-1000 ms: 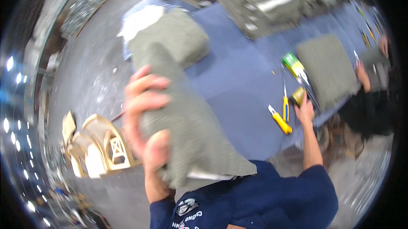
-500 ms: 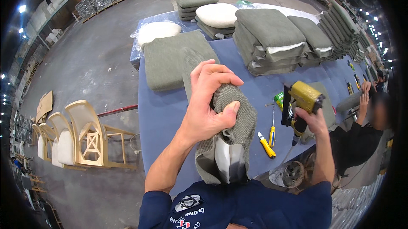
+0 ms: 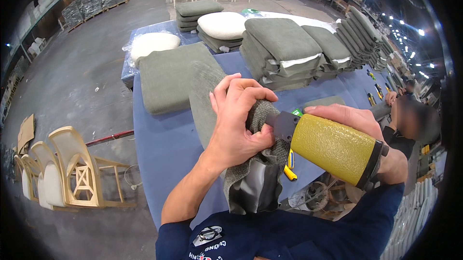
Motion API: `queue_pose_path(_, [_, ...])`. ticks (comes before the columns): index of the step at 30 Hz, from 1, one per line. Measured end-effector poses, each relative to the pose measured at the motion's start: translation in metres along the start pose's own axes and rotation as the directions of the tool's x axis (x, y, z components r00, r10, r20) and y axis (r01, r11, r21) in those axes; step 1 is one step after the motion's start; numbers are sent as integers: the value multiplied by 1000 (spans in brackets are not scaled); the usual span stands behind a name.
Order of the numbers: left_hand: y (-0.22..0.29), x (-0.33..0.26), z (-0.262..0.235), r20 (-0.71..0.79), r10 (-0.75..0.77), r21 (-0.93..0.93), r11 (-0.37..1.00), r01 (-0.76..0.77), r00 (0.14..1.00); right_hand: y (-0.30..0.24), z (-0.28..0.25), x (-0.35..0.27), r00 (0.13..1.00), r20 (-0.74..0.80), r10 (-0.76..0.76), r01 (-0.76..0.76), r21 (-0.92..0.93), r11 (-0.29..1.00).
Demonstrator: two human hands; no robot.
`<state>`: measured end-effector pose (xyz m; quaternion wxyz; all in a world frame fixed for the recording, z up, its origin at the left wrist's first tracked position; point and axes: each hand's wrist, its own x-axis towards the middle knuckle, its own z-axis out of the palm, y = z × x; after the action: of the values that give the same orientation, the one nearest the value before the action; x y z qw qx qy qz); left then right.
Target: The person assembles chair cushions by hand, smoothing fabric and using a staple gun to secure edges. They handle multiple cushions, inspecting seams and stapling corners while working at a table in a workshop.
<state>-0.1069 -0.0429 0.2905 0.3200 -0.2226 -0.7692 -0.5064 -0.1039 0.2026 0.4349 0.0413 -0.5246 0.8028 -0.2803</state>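
Note:
My left hand is closed on a grey-green fabric-covered cushion held upright before my chest, its fingers and thumb pinching the folded fabric at the top edge. Below that fold, a white and dark lining shows. My right hand grips a yellow staple gun turned sideways. The gun's black nose meets the fabric right beside my left thumb; the exact contact spot is hidden. Beneath the gun, a yellow utility knife and a screwdriver handle are partly covered on the blue table.
A grey-green cushion lies flat at the table's left. Stacked cushions and white pads stand farther back. Wooden chairs line the floor at left. A person sits at right, near a bucket.
My right hand has brought the staple gun leftward from over the table's right side to the fabric edge. My left hand keeps its pinch. The view has shifted to the right.

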Motion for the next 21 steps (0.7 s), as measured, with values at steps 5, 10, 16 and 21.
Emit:
queue_pose_path(5, [0,1,-1,29,-19,-6,1000,19,999,-12,-3,2,998,55,36,-33,-47,998])
queue_pose_path(10, [-2,1,-1,37,-13,-13,1000,14,999,-22,4,6,1000,-21,15,-16,-80,997])
queue_pose_path(16, [-4,1,-5,47,-5,-4,1000,5,999,-24,-1,7,998,47,33,-28,-96,995])
queue_pose_path(21, [-6,0,-9,34,28,35,999,-29,999,-18,0,11,999,44,4,-2,-60,998])
